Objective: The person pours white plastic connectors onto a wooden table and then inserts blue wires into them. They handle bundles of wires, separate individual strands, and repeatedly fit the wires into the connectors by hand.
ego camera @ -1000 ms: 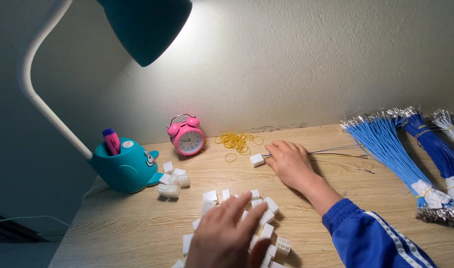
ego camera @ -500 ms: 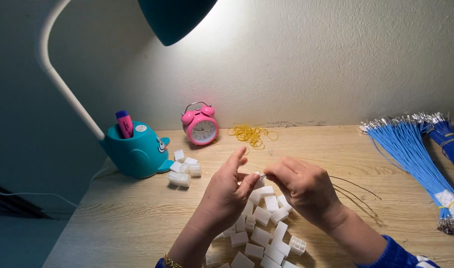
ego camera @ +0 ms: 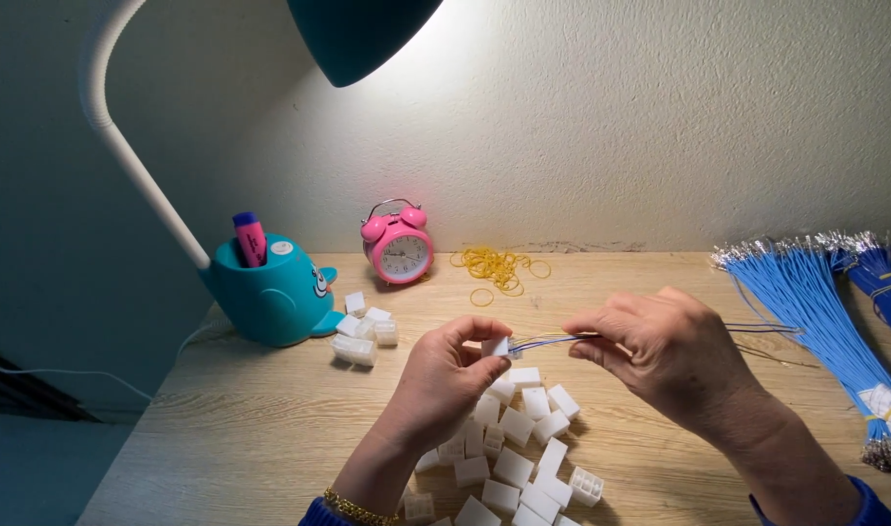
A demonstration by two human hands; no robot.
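My left hand (ego camera: 448, 380) pinches a small white plastic connector (ego camera: 495, 346) between thumb and fingers, raised above the wooden desk (ego camera: 251, 438). My right hand (ego camera: 665, 353) grips a few thin wires (ego camera: 548, 339), blue and yellowish, whose ends meet the connector. The wires trail off to the right past my right hand. A pile of several white connectors (ego camera: 519, 453) lies on the desk directly under both hands.
A teal whale-shaped lamp base (ego camera: 268, 297) with a pink marker stands at left, several white connectors (ego camera: 363, 331) beside it. A pink alarm clock (ego camera: 399, 245) and yellow rubber bands (ego camera: 496, 268) sit by the wall. Bundles of blue wires (ego camera: 816, 312) lie at right.
My right hand left the far desk and drew wires toward me. My left hand rose from the pile with a connector. Both hands now meet above the pile.
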